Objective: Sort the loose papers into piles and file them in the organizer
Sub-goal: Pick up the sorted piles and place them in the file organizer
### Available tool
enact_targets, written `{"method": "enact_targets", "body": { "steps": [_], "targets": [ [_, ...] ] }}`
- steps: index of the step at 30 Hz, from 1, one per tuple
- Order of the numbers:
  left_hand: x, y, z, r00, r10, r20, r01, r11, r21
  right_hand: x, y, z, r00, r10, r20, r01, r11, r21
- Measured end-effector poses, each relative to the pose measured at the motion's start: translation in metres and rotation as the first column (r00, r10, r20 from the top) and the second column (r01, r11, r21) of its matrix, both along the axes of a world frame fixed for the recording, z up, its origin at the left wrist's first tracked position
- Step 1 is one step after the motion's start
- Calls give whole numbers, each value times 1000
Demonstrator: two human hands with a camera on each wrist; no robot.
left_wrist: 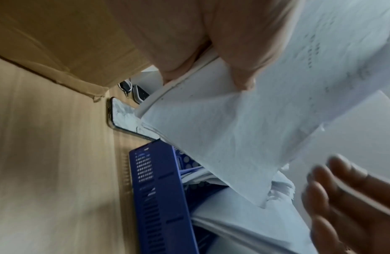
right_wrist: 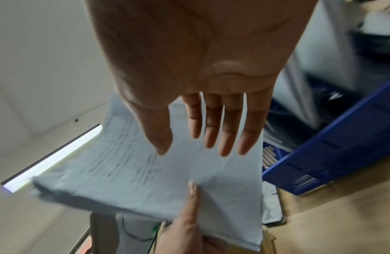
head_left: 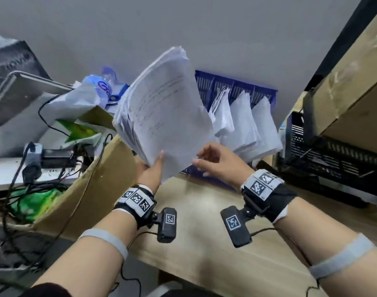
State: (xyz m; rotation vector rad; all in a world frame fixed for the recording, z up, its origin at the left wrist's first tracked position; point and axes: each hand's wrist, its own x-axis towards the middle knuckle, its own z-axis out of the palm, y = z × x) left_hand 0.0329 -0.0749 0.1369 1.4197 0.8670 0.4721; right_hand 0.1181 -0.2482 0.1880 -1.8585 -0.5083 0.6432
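Observation:
My left hand grips a thick stack of white printed papers by its lower corner, thumb on the top sheet, and holds it raised and tilted above the desk. The same stack fills the left wrist view and shows in the right wrist view as the stack, with the left thumb on it. My right hand hovers just right of the stack, fingers straight and spread, holding nothing. Behind stands the blue slotted organizer, with several bundles of filed papers leaning in its compartments.
An open cardboard box with cables and green bags sits at the left. A phone lies on the wooden desk by the organizer. Black crates and a large cardboard box stand at the right.

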Motion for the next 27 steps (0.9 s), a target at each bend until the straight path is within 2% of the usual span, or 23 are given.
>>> {"method": "enact_targets", "body": {
  "steps": [1,3,5,8,11,14,18,20,24,27],
  "targets": [
    [3,10,2,1000,2,4,-3,1000,11,-2,16,4,999,45,21,-45,999,-16],
    [11,27,3,995,-14,97,10,999,38,-7,46,15,995,91,50,-90,996,-28],
    [15,38,5,983,-46,175,32,996,81,-11,72,26,994,95,56,-94,995,-15],
    [14,45,18,963,-123,242,93,987,132,-19,103,42,980,123,158,-117,992,-44],
    [15,56,22,954,-76,291,22,983,185,-24,119,46,970,113,215,-108,994,-36],
    [16,69,21,966,39,254,-56,997,59,-23,122,43,968,70,239,-60,997,-48],
    [20,75,17,971,-11,237,-16,994,111,-21,123,41,975,76,209,-59,995,-85],
    [23,71,16,961,-38,274,2,992,130,-21,125,44,975,83,207,-65,994,-93],
    [26,56,12,931,-238,277,164,950,264,-18,129,52,979,40,199,-33,999,-38],
    [32,43,4,917,-365,160,237,822,517,-18,128,49,939,25,343,25,990,-140]
  ]
}}
